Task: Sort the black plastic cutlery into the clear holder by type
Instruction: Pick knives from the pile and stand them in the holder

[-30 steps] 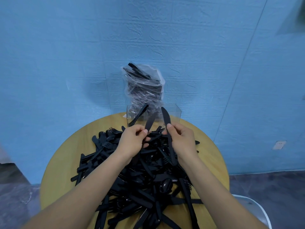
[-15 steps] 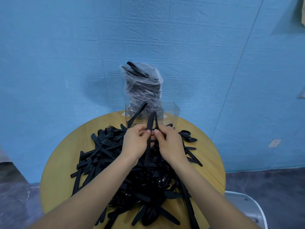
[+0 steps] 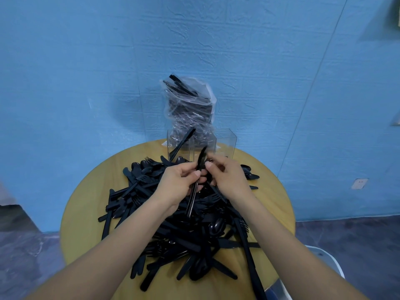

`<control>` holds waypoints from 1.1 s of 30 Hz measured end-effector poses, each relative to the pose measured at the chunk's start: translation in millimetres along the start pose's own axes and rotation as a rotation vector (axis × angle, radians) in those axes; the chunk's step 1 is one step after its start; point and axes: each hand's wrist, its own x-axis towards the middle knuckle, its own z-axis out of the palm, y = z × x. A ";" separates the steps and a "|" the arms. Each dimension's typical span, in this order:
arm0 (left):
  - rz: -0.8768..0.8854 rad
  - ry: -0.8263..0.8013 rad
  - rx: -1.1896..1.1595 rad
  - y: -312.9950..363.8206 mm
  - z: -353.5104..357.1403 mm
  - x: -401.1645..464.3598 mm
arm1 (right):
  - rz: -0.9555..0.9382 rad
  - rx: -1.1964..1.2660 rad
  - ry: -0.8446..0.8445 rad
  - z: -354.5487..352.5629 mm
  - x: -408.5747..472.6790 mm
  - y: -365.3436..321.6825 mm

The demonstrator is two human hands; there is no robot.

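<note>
— How far along?
— Barely: one piece stands in the holder at the surface's far edge; the pile fills the middle.
— The hands?
— The left hand grips knives; the right hand pinches them too.

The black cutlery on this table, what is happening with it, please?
A person is sorting a pile of black cutlery on a round wooden table. The left hand grips a bunch of knives, blades up, and the right hand touches the same bunch with its fingers. Behind the hands stands the clear holder; one piece already leans in its left compartment. A plastic bag with more cutlery stands behind the holder. Most of the pile is still unsorted.
</note>
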 end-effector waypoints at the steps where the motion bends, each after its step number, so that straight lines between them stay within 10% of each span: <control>1: -0.019 -0.031 0.002 -0.3 -0.2 -3.0 | 0.028 0.050 0.025 -1.4 0.0 -1.5; 33: 0.066 0.124 0.213 -39.7 -7.3 -100.3 | 0.203 -0.557 -0.111 -44.5 -135.8 54.5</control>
